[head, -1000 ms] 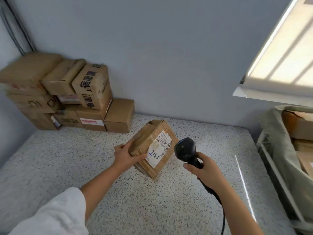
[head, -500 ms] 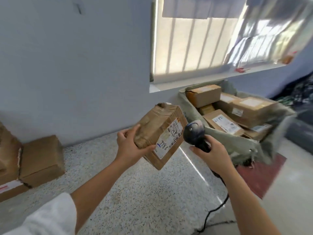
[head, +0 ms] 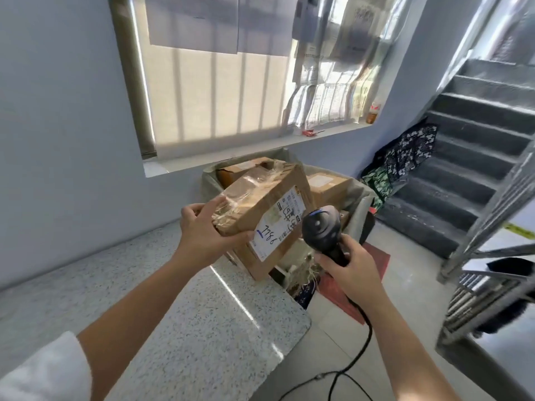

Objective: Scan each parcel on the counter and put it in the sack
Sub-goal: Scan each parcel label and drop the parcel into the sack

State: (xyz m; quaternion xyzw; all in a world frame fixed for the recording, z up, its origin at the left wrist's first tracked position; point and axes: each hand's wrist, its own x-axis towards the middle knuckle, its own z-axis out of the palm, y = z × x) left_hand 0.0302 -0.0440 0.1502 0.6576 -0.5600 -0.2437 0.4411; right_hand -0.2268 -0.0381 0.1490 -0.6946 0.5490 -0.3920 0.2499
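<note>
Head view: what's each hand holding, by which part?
Left hand grips the brown taped cardboard parcel by its left end; right hand grips the black scanner by its handle.

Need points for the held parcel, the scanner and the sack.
parcel (head: 269,199): head view, on its brown cardboard face above the label.
scanner (head: 321,224): head view, on its black head.
sack (head: 209,182): head view, on the grey-green fabric of its left rim.

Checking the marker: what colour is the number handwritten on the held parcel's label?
Blue, on the white label, seen in the head view.
</note>
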